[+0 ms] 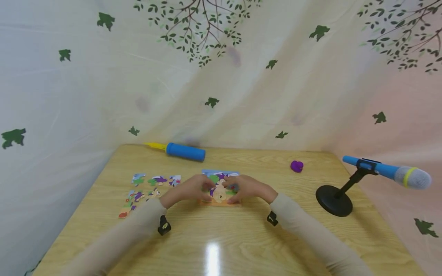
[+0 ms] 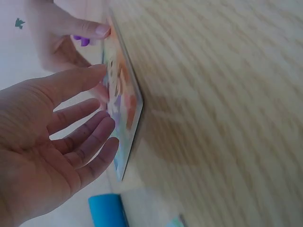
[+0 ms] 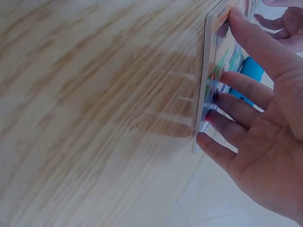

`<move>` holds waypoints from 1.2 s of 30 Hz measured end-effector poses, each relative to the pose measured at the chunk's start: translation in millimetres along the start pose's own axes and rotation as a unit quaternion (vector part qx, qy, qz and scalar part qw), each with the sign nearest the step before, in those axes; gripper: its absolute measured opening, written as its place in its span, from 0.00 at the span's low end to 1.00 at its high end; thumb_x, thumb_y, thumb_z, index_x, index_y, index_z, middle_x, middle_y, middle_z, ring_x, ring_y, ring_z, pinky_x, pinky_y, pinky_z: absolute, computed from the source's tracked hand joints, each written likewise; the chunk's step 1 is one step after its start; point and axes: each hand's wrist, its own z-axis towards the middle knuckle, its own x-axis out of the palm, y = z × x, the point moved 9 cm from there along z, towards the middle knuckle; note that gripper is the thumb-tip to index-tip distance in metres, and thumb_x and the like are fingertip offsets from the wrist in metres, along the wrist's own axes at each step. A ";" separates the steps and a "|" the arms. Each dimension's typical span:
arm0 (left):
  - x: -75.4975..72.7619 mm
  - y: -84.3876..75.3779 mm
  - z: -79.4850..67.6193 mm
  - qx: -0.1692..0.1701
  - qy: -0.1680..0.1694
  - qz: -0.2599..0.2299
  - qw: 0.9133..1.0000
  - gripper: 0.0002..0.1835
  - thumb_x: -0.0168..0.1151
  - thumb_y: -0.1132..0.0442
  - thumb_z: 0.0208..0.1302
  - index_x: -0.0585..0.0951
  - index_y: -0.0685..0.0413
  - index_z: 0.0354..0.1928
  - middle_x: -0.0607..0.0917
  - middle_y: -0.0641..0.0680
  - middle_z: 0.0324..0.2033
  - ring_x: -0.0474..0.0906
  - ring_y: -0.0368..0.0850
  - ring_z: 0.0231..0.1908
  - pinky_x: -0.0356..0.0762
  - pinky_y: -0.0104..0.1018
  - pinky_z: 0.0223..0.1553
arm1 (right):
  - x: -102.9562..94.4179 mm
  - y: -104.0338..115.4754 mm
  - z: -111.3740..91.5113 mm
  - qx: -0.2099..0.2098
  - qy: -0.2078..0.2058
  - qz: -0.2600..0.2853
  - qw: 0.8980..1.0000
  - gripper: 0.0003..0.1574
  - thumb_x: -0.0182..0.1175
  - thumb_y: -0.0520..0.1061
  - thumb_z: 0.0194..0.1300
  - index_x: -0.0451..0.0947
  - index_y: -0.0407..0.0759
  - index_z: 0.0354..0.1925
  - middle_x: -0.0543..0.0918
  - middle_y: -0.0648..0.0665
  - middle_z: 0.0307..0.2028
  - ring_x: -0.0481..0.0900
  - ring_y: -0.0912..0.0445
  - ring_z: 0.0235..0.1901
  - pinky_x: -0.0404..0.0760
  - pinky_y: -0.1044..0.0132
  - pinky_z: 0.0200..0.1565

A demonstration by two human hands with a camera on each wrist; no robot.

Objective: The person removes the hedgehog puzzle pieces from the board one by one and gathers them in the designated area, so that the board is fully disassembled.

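A picture jigsaw board (image 1: 221, 204) lies on the table in front of me, with a cartoon figure on it. Over its left side is my left hand (image 1: 193, 187), thumb and fingers spread, fingertips right at the picture in the left wrist view. From the other side my right hand (image 1: 249, 187) rests its fingertips on the board, the thumb near the front edge. In the right wrist view the fingers (image 3: 232, 111) are gently bent and apart along the board's face. Neither palm holds anything. Loose jigsaw pieces (image 1: 159, 179) lie spread left of the board.
A blue hand pump (image 1: 185, 151) with a yellow nozzle lies at the back. Toward the back right sits a small purple object (image 1: 296, 166). A blue toy microphone (image 1: 386, 170) on a black stand (image 1: 334, 200) stands near the right edge. A patterned cloth hangs behind the table.
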 end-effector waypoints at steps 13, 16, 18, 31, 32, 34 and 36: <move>17.8 9.1 18.9 -0.039 0.007 -0.031 0.999 0.18 0.80 0.62 0.53 0.88 0.57 0.46 0.87 0.50 0.37 0.79 0.39 0.38 0.80 0.35 0.45 | 0.5 -1.6 0.2 -0.011 -0.001 0.001 1.000 0.44 0.73 0.53 0.62 0.71 0.40 0.70 0.63 0.36 0.75 0.63 0.40 0.75 0.67 0.44 0.72; 19.2 8.8 21.0 -0.046 0.014 -0.032 0.998 0.18 0.80 0.62 0.53 0.88 0.57 0.46 0.86 0.49 0.35 0.78 0.39 0.37 0.79 0.33 0.43 | 0.9 -2.2 0.5 -0.011 -0.001 0.001 1.000 0.44 0.73 0.53 0.62 0.71 0.40 0.70 0.63 0.36 0.75 0.62 0.40 0.75 0.67 0.44 0.72; 19.2 7.9 21.9 -0.050 0.017 -0.032 0.998 0.18 0.80 0.62 0.52 0.88 0.57 0.45 0.86 0.49 0.35 0.77 0.39 0.37 0.79 0.33 0.43 | 1.1 -2.5 0.6 -0.011 -0.001 -0.002 1.000 0.44 0.73 0.53 0.61 0.71 0.40 0.70 0.63 0.36 0.75 0.62 0.39 0.75 0.67 0.44 0.71; 18.0 3.7 20.8 -0.057 0.014 -0.034 0.998 0.16 0.80 0.63 0.52 0.87 0.56 0.43 0.86 0.50 0.36 0.78 0.40 0.38 0.80 0.37 0.47 | 2.2 -3.2 1.8 -0.004 0.000 -0.005 1.000 0.44 0.73 0.55 0.61 0.71 0.41 0.70 0.64 0.38 0.75 0.61 0.40 0.76 0.65 0.43 0.72; 17.8 2.8 20.5 -0.052 0.013 -0.034 0.998 0.16 0.80 0.63 0.52 0.87 0.56 0.43 0.86 0.50 0.36 0.78 0.40 0.38 0.80 0.36 0.46 | 2.3 -3.4 1.8 -0.005 -0.001 -0.006 1.000 0.44 0.73 0.55 0.61 0.71 0.41 0.70 0.64 0.38 0.75 0.61 0.40 0.76 0.65 0.43 0.72; 17.5 1.1 20.2 -0.044 0.011 -0.034 0.998 0.16 0.80 0.64 0.52 0.87 0.57 0.43 0.85 0.50 0.36 0.78 0.40 0.37 0.80 0.35 0.45 | 2.5 -3.6 1.8 -0.007 -0.002 -0.007 1.000 0.44 0.73 0.55 0.62 0.71 0.40 0.70 0.64 0.37 0.75 0.61 0.40 0.76 0.65 0.42 0.73; 17.1 0.0 20.1 -0.038 0.008 -0.033 0.999 0.16 0.80 0.65 0.52 0.86 0.57 0.42 0.85 0.50 0.35 0.77 0.40 0.37 0.79 0.33 0.43 | 2.4 -3.3 1.7 -0.006 -0.001 -0.006 1.000 0.44 0.73 0.54 0.62 0.71 0.40 0.70 0.63 0.37 0.75 0.60 0.40 0.76 0.64 0.42 0.73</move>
